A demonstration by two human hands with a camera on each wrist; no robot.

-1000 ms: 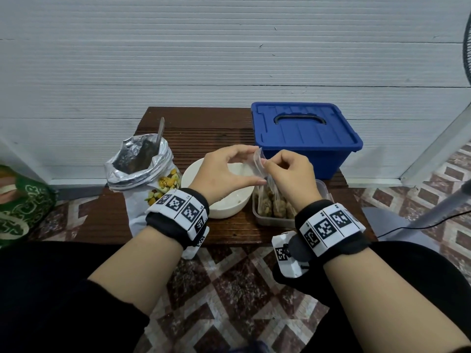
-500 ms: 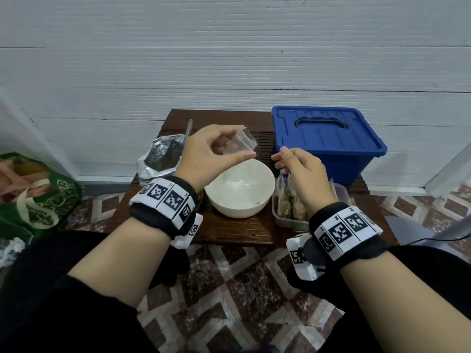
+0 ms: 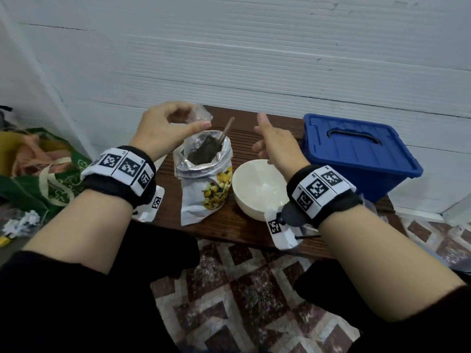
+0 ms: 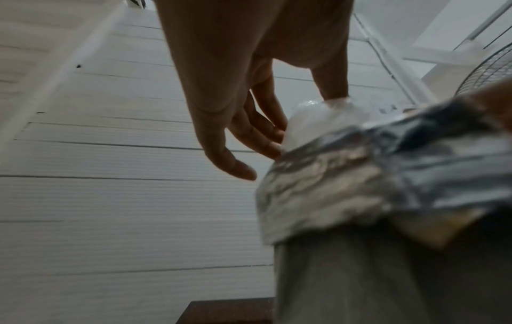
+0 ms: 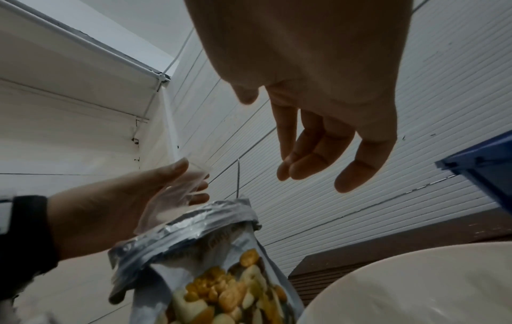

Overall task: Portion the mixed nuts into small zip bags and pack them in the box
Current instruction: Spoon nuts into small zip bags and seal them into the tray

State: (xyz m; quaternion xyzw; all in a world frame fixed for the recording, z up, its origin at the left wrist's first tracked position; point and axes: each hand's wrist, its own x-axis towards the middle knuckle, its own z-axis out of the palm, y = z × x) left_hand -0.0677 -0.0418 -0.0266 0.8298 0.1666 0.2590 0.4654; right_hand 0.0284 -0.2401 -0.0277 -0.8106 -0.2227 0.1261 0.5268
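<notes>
My left hand [image 3: 196, 120] pinches a small empty clear zip bag [image 3: 200, 115] between thumb and fingers, just above the mouth of the foil nut bag [image 3: 206, 171]. The nut bag stands open on the dark wooden table [image 3: 229, 225], and a spoon handle [image 3: 227, 128] sticks out of it. My right hand [image 3: 260, 133] hovers open and empty over the white bowl [image 3: 254, 192], right of the nut bag. The left wrist view shows fingers [image 4: 271, 131] on the clear bag [image 4: 313, 122] by the foil rim [image 4: 360, 175]. In the right wrist view, relaxed fingers [image 5: 318, 157] hang above the nut bag [image 5: 216, 274].
The blue box [image 3: 356, 154] sits lidded at the table's right end. A sliver of a clear tray [image 3: 369, 206] shows behind my right wrist. A green bag [image 3: 38, 179] and crumpled paper [image 3: 23, 222] lie on the floor to the left. A white wall stands close behind the table.
My left hand has carried the small zip bag left, from over the bowl to above the nut bag. My right hand let go of it and followed leftward, open.
</notes>
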